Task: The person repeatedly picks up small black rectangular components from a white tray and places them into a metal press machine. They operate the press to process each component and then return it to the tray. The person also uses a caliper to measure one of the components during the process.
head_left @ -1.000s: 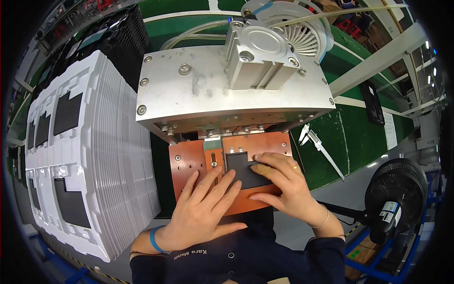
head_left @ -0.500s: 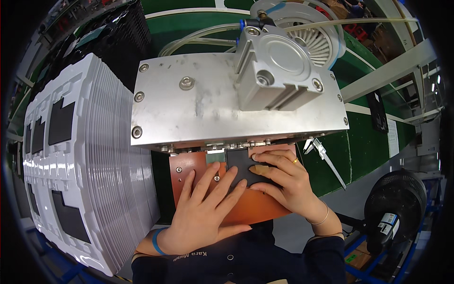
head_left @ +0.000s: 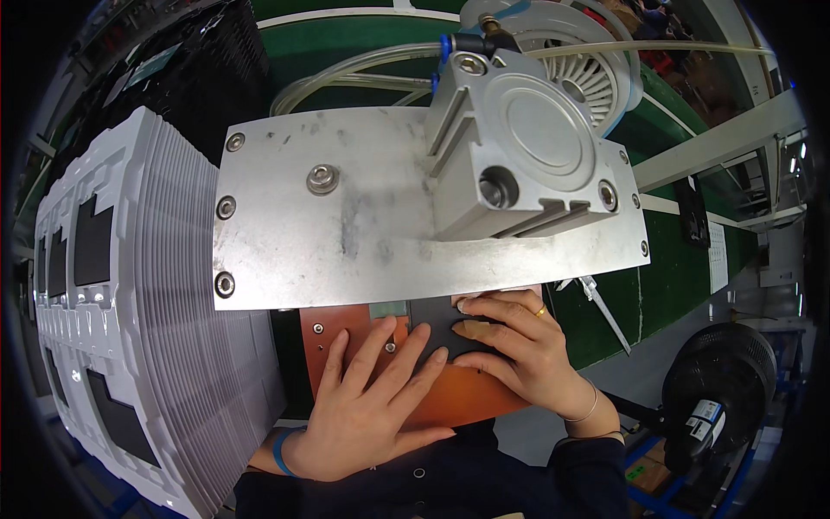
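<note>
My left hand [head_left: 367, 398] lies with its fingers spread over an orange-brown base plate [head_left: 324, 372], its fingertips at the left edge of a dark grey flat piece [head_left: 430, 313]. My right hand [head_left: 527, 350] curves over that piece from the right, with bent fingers on top and the thumb by its near edge. A tan finger cover [head_left: 486, 334] is on one finger. The far end of the piece passes out of sight beneath a metal press housing [head_left: 346, 251], which has a square air cylinder [head_left: 536, 143] on top. What the right fingertips press on is partly hidden.
Tall nested white plastic trays [head_left: 181, 346] with dark inserts stand close at my left. A caliper [head_left: 609, 316] lies on the green bench [head_left: 648, 290] to the right. Behind the press is a white fan [head_left: 584, 78]; a black fan [head_left: 722, 381] stands at lower right.
My view has shifted, so the press housing looks larger and covers more of the base plate. Both hands keep nearly the same places on the plate and the grey piece.
</note>
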